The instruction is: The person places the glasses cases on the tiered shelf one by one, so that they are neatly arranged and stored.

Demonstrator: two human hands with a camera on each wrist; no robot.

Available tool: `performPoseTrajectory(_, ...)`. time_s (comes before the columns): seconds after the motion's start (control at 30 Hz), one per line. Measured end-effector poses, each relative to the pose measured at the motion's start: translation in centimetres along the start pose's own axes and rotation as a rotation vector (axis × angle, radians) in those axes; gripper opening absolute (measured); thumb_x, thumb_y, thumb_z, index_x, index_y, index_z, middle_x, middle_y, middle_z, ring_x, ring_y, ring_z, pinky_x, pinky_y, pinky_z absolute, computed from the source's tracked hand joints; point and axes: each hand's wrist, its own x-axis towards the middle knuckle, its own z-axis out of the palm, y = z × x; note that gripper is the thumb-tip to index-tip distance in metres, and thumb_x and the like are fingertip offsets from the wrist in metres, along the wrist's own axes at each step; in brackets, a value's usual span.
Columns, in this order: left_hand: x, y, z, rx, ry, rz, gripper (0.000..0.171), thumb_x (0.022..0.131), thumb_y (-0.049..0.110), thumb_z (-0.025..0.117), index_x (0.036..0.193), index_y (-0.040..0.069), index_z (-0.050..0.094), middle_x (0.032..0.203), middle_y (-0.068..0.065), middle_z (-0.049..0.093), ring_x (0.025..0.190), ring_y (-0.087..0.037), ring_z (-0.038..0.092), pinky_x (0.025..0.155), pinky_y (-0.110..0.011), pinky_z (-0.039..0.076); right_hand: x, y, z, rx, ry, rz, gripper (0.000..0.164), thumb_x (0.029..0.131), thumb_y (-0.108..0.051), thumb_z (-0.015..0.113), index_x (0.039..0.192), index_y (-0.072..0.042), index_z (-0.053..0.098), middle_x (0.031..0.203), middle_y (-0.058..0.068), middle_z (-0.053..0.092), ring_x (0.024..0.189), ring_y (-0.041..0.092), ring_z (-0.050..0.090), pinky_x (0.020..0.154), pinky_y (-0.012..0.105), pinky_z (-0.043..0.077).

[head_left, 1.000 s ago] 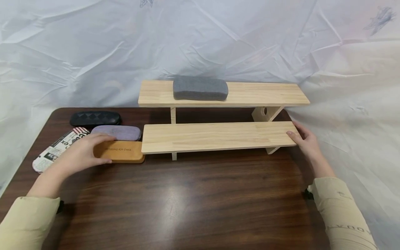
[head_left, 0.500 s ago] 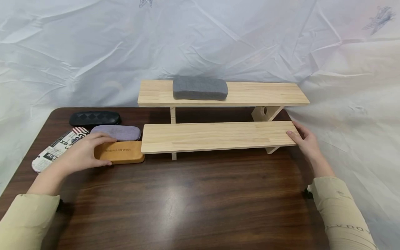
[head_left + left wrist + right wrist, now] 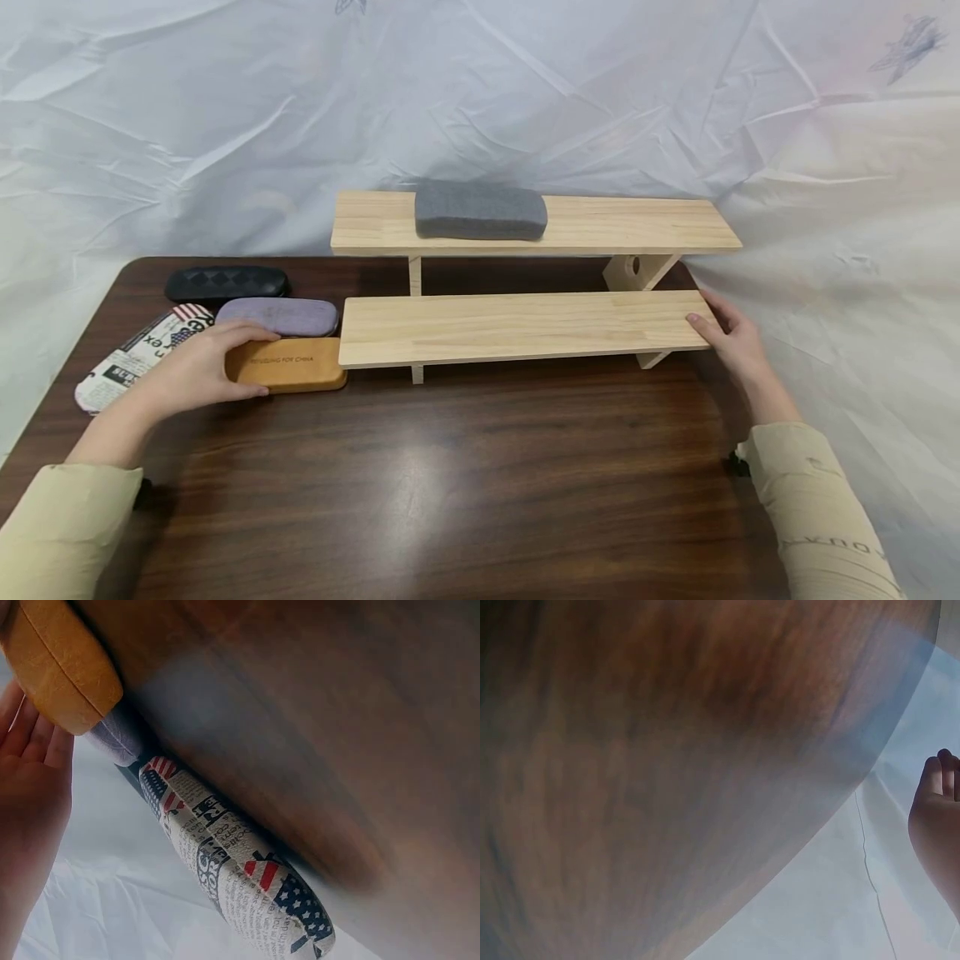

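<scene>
1 rounded orange case (image 3: 296,365) in left grip (image 3: 193,368); right grip (image 3: 738,343) pinches wooden shelf (image 3: 525,327).

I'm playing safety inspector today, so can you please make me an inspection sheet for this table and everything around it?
Surface: dark brown wood-grain table with a shiny patch.
Job's things: orange case, left of a two-tier wooden shelf; a gray case lies on the upper tier.
Clutter: black case, purple case and printed case, back left.
Grippers: left hand grips the orange case; right hand grips the lower tier's right end.
Cables: nothing seen for certain; one thin line in the right wrist view is unclear.
Surroundings: wrinkled whitish sheeting behind.
</scene>
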Motion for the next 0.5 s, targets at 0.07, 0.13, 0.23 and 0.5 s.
performPoseTrajectory(0.07,-0.1,0.0,0.0,0.004,0.014,0.002,0.07,0.061,0.022,0.103,0.121,0.005,0.073,0.126,-0.02,0.071,0.12,-0.042,0.063,0.095,-0.055,0.049,0.0,0.0,0.0,0.006,0.002,-0.003,0.069,0.107,-0.028,0.064,0.166,-0.004,0.034,0.17,0.023,0.035,0.118,-0.013,0.048,0.091,-0.002,0.041)
performPoseTrajectory(0.13,-0.3,-0.1,0.0,0.011,0.026,0.004,0.069,0.06,0.023,0.104,0.12,0.006,0.074,0.124,-0.019,0.071,0.118,-0.04,0.064,0.093,-0.048,0.049,-0.1,-0.1,0.0,0.012,0.003,-0.004,0.07,0.107,-0.027,0.064,0.165,-0.003,0.034,0.17,0.022,0.036,0.117,-0.013,0.048,0.091,-0.002,0.041)
performPoseTrajectory(0.23,-0.7,-0.1,0.0,0.022,0.04,0.006,0.069,0.059,0.025,0.104,0.119,0.008,0.075,0.121,-0.016,0.072,0.112,-0.035,0.067,0.089,-0.035,0.048,-0.1,-0.2,0.0,0.02,0.003,-0.001,0.07,0.107,-0.028,0.064,0.166,-0.005,0.034,0.17,0.021,0.036,0.121,-0.012,0.048,0.092,-0.002,0.041)
performPoseTrajectory(0.5,-1.8,0.1,-1.2,0.046,0.04,-0.019,0.069,0.058,0.026,0.105,0.118,0.008,0.075,0.119,-0.018,0.073,0.107,-0.034,0.068,0.083,-0.022,0.042,-0.2,-0.3,0.1,0.029,0.008,-0.004,0.069,0.107,-0.028,0.065,0.165,-0.005,0.035,0.17,0.016,0.039,0.121,-0.011,0.048,0.092,-0.002,0.041)
